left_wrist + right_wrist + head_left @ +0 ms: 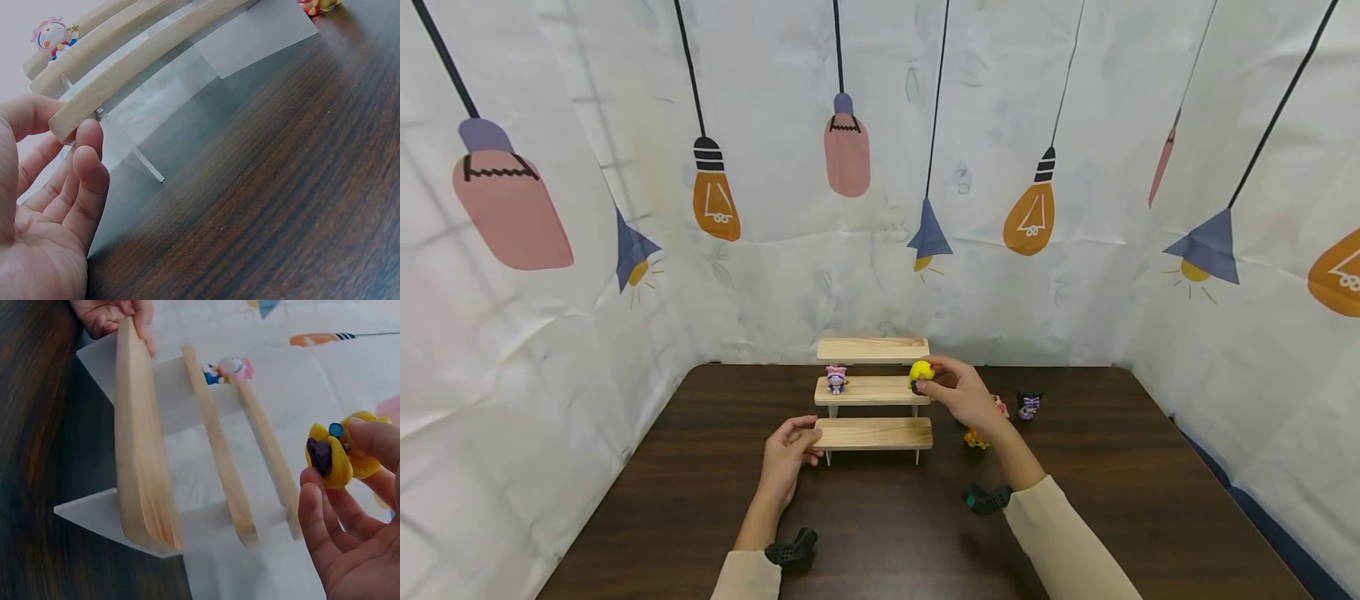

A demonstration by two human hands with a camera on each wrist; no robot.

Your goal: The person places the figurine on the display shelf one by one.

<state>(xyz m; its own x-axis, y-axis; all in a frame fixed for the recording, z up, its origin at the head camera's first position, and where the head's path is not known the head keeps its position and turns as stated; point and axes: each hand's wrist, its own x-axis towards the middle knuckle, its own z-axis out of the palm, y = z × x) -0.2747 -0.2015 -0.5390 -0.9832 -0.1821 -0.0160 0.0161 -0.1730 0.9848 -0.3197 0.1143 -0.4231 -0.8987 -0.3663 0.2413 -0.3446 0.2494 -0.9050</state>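
While the left hand (788,452) pinches the left end of the lowest board (874,433), the right hand (961,396) pinches a yellow figurine (922,372) by the middle board's (876,388) right end; contact there is unclear. It looks light, rigid, perhaps slick, so its rounded sides suit fingertips. A purple-and-black figurine (1028,406) stands rightward on the worktop (880,517); a pink-eared figurine (836,381) occupies the middle board's left end, before the top board (872,347).
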